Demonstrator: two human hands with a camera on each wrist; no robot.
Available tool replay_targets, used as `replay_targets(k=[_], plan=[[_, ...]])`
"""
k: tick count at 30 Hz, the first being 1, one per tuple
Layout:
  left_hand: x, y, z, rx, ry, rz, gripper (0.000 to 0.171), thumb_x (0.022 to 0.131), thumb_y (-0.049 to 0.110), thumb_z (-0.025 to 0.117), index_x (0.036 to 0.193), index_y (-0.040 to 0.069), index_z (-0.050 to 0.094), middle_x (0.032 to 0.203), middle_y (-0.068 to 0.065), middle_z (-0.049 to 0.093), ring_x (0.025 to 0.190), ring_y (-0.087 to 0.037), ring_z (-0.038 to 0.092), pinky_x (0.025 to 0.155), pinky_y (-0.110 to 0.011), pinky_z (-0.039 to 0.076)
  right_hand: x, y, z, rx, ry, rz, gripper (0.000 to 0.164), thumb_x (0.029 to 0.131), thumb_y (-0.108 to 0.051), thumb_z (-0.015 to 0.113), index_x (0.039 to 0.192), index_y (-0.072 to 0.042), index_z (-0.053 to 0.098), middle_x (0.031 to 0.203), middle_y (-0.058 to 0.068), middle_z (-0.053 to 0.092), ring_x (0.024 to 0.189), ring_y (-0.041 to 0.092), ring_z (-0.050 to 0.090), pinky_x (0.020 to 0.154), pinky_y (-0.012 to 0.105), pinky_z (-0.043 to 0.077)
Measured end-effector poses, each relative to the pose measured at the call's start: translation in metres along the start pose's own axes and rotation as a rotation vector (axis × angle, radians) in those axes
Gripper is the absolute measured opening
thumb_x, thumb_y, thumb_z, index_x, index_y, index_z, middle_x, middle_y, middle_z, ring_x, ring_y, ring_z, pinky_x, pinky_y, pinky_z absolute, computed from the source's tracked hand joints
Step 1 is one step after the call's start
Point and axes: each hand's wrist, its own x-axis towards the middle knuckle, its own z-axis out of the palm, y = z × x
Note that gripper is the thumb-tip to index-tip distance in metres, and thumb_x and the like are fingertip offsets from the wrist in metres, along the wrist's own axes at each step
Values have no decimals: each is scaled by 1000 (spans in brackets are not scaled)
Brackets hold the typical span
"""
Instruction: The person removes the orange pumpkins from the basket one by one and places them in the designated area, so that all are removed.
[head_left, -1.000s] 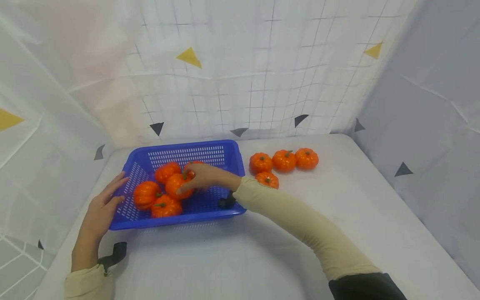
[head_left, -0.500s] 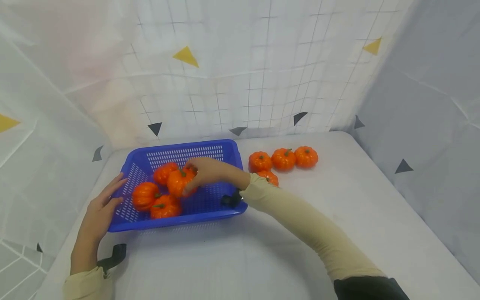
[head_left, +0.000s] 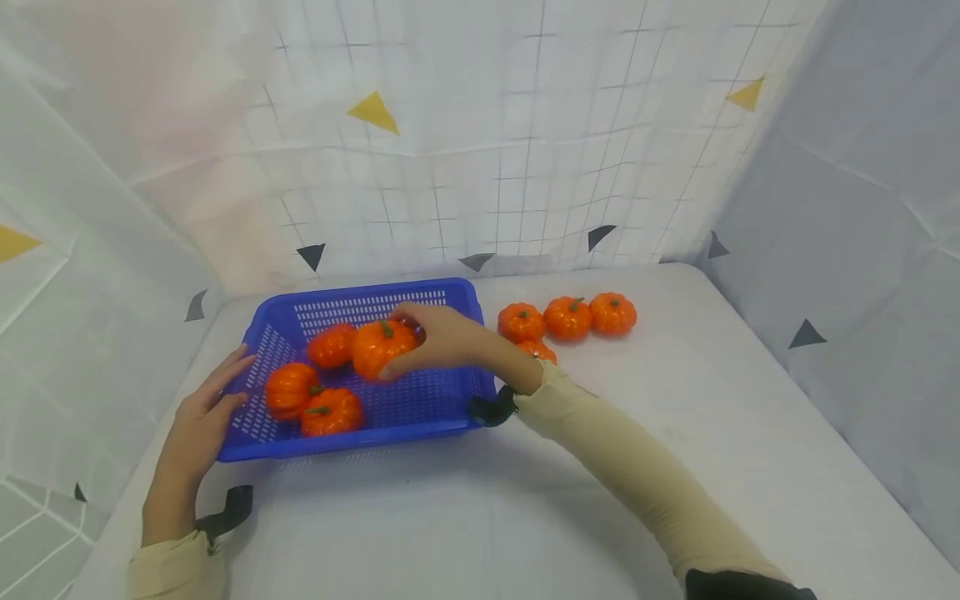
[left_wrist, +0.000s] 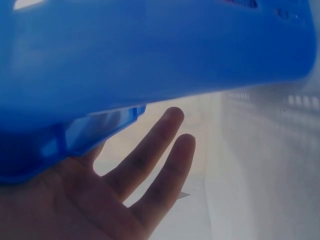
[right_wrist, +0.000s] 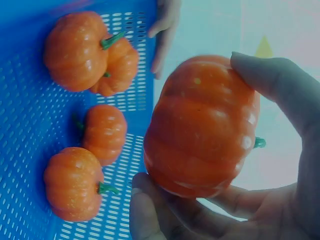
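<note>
In the head view, my right hand (head_left: 453, 335) grips a small orange pumpkin (head_left: 381, 350) over the blue basket (head_left: 420, 430). The right wrist view shows the thumb on one side of this pumpkin (right_wrist: 200, 130) and fingers curled on the other, its green stem pointing away. Several more pumpkins lie inside the basket, including a striped one (head_left: 291, 392) at the left, one at the front (head_left: 332, 412) and one farther back (head_left: 330, 346). My left hand (head_left: 197, 425) rests at the basket's left rim; the left wrist view shows two straight fingers (left_wrist: 172, 160) below it.
Right of the basket, several pumpkins (head_left: 567, 320) sit on the white table (head_left: 675, 417), one partly hidden by my right forearm. A white sheet (head_left: 465, 125) with grid lines rises behind the table. Black wrist mounts (head_left: 492, 407) stick out from both wrists.
My right hand has lifted the pumpkin from among the others and carried it to the right. The left hand stays at the basket's left rim.
</note>
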Motion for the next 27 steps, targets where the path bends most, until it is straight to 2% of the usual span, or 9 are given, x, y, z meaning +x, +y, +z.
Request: replay_targets(k=[3, 7, 9, 12, 15, 20, 27], plan=[[0, 0, 1, -1, -1, -1, 52, 110, 15, 43, 162, 13, 39, 170, -10, 25, 154, -45, 14, 111, -81, 11, -15, 1, -3, 54, 45, 39, 83, 76, -56, 87, 146, -26, 53, 138, -2, 59, 120, 17, 55, 100, 41, 53], [0, 0, 1, 1, -2, -6, 52, 110, 15, 42, 162, 13, 39, 170, -10, 24, 154, -45, 14, 111, -81, 11, -38, 5, -6, 194, 115, 72, 81, 74, -52, 90, 145, -33, 55, 139, -6, 57, 121, 17, 54, 102, 44, 51], [0, 0, 1, 4, -3, -8, 52, 110, 15, 42, 162, 13, 39, 170, -10, 24, 154, -45, 14, 111, -81, 11, -47, 9, -7, 261, 142, 47, 78, 76, -46, 91, 144, -32, 56, 138, -7, 57, 121, 16, 55, 102, 43, 51], [1, 1, 1, 5, 0, -1, 52, 110, 15, 42, 162, 12, 39, 170, -11, 24, 154, -45, 14, 112, -80, 11, -57, 17, -7, 300, 173, -16, 76, 78, -37, 92, 144, -26, 56, 137, -5, 59, 121, 18, 56, 101, 39, 52], [1, 0, 0, -4, 4, 13, 52, 110, 13, 42, 161, 11, 40, 170, -11, 25, 154, -44, 14, 113, -79, 10, -66, 25, -8, 259, 210, -40, 79, 79, -37, 91, 147, -23, 55, 137, -3, 59, 121, 19, 56, 100, 36, 53], [0, -1, 0, -20, 6, 28, 51, 110, 14, 43, 161, 11, 40, 170, -11, 25, 154, -45, 15, 113, -79, 10, -80, 35, -13, 157, 251, 12, 81, 79, -44, 90, 149, -23, 52, 135, -1, 59, 116, 21, 59, 95, 35, 56], [0, -1, 0, -21, 5, 22, 51, 110, 15, 43, 161, 10, 40, 170, -11, 25, 154, -45, 15, 113, -79, 10, -99, 41, -21, 128, 311, 71, 83, 78, -48, 88, 149, -26, 52, 135, 0, 59, 118, 23, 58, 98, 43, 54]])
